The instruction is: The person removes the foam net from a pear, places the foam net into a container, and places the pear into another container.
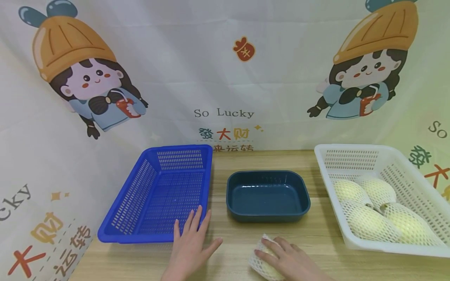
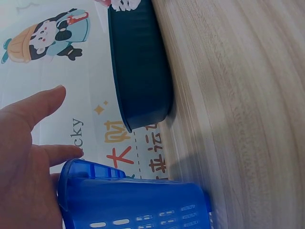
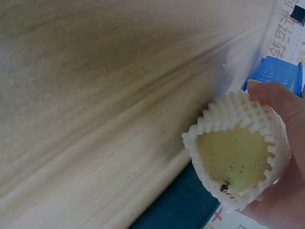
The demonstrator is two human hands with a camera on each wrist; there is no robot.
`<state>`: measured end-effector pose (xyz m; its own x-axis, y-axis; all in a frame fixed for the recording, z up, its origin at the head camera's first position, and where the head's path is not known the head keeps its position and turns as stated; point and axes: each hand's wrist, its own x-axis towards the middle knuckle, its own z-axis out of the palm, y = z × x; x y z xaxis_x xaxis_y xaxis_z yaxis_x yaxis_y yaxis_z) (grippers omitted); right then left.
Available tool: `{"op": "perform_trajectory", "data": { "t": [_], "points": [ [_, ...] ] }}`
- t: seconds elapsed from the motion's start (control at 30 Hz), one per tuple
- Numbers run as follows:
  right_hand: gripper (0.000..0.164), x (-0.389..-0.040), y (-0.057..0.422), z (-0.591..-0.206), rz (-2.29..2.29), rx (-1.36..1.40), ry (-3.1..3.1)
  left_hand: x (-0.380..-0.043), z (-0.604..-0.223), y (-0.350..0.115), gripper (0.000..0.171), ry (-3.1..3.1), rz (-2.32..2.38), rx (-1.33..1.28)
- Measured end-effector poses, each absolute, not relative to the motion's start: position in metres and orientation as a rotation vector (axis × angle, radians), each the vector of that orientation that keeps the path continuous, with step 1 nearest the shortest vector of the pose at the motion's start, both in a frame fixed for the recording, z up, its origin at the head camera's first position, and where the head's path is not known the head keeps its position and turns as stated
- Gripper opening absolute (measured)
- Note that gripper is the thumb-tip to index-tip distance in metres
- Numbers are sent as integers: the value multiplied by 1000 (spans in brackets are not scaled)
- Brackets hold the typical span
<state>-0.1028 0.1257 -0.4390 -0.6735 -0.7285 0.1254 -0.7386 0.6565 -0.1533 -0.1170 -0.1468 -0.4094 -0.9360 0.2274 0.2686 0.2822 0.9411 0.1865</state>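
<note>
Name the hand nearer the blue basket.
Left. The left hand is at the near right corner of the blue basket; the right hand, gripping a fruit, is farther right.

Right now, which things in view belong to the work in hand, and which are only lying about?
Likely in the work:
- netted fruit, held by the right hand
- blue basket, left hand at its rim
- white basket with four more netted fruits
- dark tray, perhaps; no hand is on it

Probably just around:
- printed backdrop
</note>
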Motion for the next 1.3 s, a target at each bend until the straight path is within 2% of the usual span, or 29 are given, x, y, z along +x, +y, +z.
{"op": "perform_trajectory", "data": {
  "t": [0.27,0.7,1.3],
  "points": [
    [70,-104,126,-444,200,1270,-2666,-117,-409,-146,71,-2853,-331,-372],
    [86,-102,126,-447,286,1177,-2652,-111,-406,-139,71,-2866,-389,-426],
    [90,-104,135,-450,275,1172,-2492,-99,-408,-115,72,-2859,-466,-599]
  ]
}}
